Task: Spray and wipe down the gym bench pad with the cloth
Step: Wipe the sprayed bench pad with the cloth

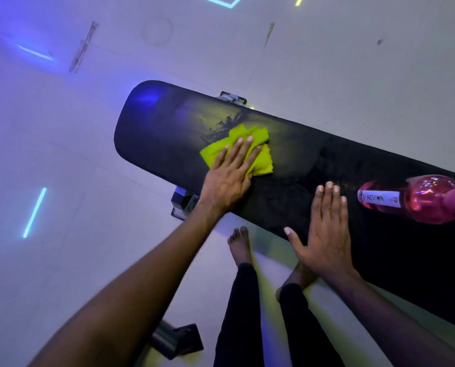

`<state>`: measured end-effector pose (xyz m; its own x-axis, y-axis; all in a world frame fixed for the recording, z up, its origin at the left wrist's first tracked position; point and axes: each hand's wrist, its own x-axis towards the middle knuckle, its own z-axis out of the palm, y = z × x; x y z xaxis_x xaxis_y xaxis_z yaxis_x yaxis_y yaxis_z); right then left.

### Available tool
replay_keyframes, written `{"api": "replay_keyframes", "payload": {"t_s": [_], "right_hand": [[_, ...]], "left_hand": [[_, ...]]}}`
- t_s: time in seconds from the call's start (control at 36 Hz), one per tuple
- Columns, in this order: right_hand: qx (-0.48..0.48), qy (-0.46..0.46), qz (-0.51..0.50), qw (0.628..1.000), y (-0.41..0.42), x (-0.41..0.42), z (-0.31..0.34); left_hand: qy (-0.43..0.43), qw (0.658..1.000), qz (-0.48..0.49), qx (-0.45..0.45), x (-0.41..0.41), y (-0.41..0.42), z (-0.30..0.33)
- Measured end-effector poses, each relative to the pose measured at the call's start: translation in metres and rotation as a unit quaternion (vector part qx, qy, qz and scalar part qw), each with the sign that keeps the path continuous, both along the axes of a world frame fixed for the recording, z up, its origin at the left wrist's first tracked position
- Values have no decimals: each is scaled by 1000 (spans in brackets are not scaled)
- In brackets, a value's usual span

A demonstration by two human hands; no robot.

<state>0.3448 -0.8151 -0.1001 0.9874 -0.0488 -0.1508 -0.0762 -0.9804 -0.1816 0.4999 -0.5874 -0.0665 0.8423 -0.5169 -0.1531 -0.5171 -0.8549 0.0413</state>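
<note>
Pressing flat, straight fingers onto a yellow-green cloth (237, 149), the left hand (227, 178) holds it against the black bench pad (295, 165) near the pad's ten o'clock end. The right hand (325, 234) rests open-palmed at the pad's near edge. A pink spray bottle (419, 198) lies on the pad at three o'clock.

the pink spray bottle (416, 198) and the black bench pad (300, 165) run off the right edge; the cloth (237, 152) lies partly hidden under the left hand (229, 176).
</note>
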Motion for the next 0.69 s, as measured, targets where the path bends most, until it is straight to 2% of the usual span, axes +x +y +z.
{"api": "replay_keyframes", "payload": {"t_s": [0.11, 0.17, 0.28, 0.36, 0.42, 0.44, 0.5, 0.58, 0.64, 0.69], "right_hand": [[6, 1, 12, 1000, -1, -5, 2], [6, 0, 19, 1000, -1, -9, 2], [11, -8, 41, 999, -8, -17, 0], [13, -12, 54, 998, -15, -21, -1], [8, -12, 61, 998, -17, -20, -1], [5, -10, 62, 998, -17, -20, -1], [1, -6, 56, 998, -14, -19, -1], [0, -5, 42, 999, -9, -18, -1], [3, -8, 35, 999, -6, -17, 1], [4, -9, 29, 1000, -4, -16, 2]], "left_hand": [[25, 981, 186, -38, -34, -17, 5], [35, 972, 227, -60, -57, -50, 6], [54, 992, 84, -78, -97, -78, 1], [37, 997, -37, -58, -88, -52, -1], [19, 996, -78, -27, -69, -24, -1], [9, 998, -56, -17, -58, -8, 0], [-1, 998, 60, -15, -42, 21, 3], [17, 975, 219, -16, -37, 31, 7], [30, 961, 273, -41, -47, 8, 7], [38, 963, 260, -59, -69, -22, 3]]}}
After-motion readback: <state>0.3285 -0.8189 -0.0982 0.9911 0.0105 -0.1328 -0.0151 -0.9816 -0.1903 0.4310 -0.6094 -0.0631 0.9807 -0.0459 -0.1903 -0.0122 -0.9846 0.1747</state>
